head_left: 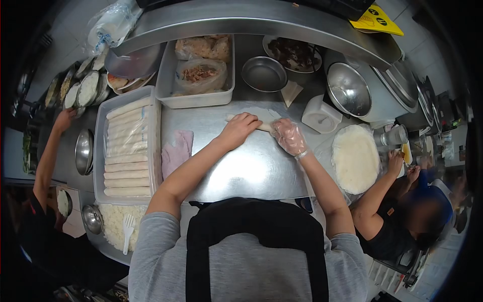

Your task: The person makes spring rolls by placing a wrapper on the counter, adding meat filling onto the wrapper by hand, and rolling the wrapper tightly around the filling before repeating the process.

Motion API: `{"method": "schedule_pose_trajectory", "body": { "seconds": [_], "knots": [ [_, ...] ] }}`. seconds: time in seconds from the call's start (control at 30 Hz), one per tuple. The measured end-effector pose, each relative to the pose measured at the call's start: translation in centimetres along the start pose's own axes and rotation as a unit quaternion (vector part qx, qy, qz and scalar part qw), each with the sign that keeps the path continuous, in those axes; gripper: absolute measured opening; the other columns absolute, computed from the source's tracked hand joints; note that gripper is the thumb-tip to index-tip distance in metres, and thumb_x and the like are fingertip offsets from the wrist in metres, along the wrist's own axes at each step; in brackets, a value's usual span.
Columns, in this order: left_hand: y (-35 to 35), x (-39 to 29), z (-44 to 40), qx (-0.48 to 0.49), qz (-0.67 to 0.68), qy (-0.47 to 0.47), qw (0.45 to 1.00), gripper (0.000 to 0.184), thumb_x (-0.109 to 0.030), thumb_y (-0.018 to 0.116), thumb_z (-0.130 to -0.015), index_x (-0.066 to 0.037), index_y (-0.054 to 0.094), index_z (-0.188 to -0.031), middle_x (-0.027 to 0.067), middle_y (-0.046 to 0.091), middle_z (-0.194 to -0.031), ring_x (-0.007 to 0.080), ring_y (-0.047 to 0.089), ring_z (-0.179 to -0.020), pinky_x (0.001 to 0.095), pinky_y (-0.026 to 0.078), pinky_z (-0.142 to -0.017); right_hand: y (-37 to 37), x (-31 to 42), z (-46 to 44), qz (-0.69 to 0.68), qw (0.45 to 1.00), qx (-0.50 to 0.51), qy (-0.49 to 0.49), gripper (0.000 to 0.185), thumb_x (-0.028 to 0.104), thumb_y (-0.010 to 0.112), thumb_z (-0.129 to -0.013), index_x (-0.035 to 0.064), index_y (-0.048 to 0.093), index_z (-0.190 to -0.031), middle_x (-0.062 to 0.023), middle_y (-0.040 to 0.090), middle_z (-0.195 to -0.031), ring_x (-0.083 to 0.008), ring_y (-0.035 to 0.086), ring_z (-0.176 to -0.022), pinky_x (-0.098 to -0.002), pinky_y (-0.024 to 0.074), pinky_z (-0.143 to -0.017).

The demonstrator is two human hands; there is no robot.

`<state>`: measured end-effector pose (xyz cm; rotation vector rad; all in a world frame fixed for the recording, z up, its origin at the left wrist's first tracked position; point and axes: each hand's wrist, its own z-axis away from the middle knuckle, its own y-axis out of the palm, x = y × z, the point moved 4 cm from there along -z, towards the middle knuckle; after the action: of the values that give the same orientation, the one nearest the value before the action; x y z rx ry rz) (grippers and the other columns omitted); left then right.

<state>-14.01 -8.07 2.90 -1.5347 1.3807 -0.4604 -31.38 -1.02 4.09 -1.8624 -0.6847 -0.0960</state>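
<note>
On the steel worktop, a long pale roll lies crosswise under both my hands. My bare left hand curls its fingers over the roll's left part. My right hand, in a clear plastic glove, is closed around the right end. Just beyond the roll, a thin whitish sheet or smear shows on the steel; I cannot tell which. To the left, a plastic bin holds several similar pale rolls, some under clear film. A stack of pale round sheets sits at right.
A pink cloth lies beside the bin. At the back stand a tub of bagged filling, a metal bowl and a white scale. Co-workers reach in at left and right. A white fork rests on rice.
</note>
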Motion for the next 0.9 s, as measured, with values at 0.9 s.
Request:
{"method": "schedule_pose_trajectory", "body": {
  "seconds": [0.9],
  "knots": [
    [-0.7,-6.8,5.9,0.116,-0.092,-0.038,0.988,0.059,-0.019,0.061,-0.085,-0.005,0.042,-0.139,0.0125,0.044,-0.142,0.0287,0.040,-0.133,0.0488,0.031,-0.110,0.2,3.2,2.2,-0.121,0.985,0.107,0.067,0.024,0.013,0.069,-0.077,0.0024,0.067,-0.098,-0.0156,0.062,-0.091,-0.0354,0.060,-0.088,-0.0433,0.0496,-0.079]
  ]
}}
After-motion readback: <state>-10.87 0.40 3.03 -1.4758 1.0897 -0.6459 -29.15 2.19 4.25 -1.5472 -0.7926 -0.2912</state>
